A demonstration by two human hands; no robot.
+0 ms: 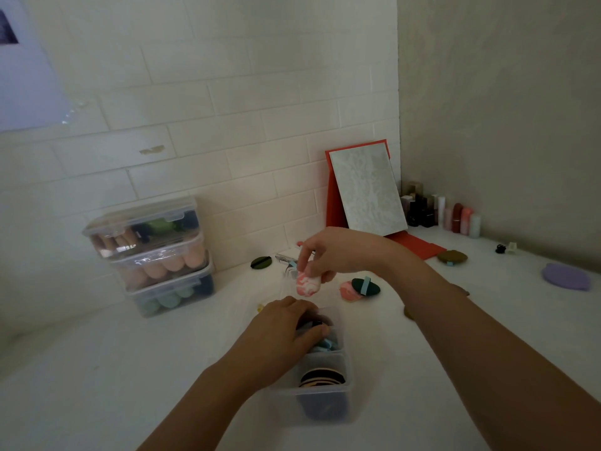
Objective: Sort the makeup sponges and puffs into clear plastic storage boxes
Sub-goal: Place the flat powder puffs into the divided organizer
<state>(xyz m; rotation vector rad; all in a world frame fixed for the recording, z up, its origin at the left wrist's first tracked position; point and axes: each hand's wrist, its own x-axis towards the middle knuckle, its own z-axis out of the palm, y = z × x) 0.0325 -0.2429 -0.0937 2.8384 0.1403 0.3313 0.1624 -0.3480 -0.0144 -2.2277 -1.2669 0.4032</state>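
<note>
— Holding what, on the left?
— My left hand [286, 333] lies over the clear box [347, 372], fingers bent into its far compartment; any grip is hidden.
— And the right?
— My right hand [328, 252] pinches a pink marbled sponge [307, 284] in its fingertips, above the table just beyond that box.

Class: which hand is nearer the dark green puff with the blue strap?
Right. The right hand, holding a pink sponge, is just left of the green puff; the left hand rests farther off, on the open box.
</note>
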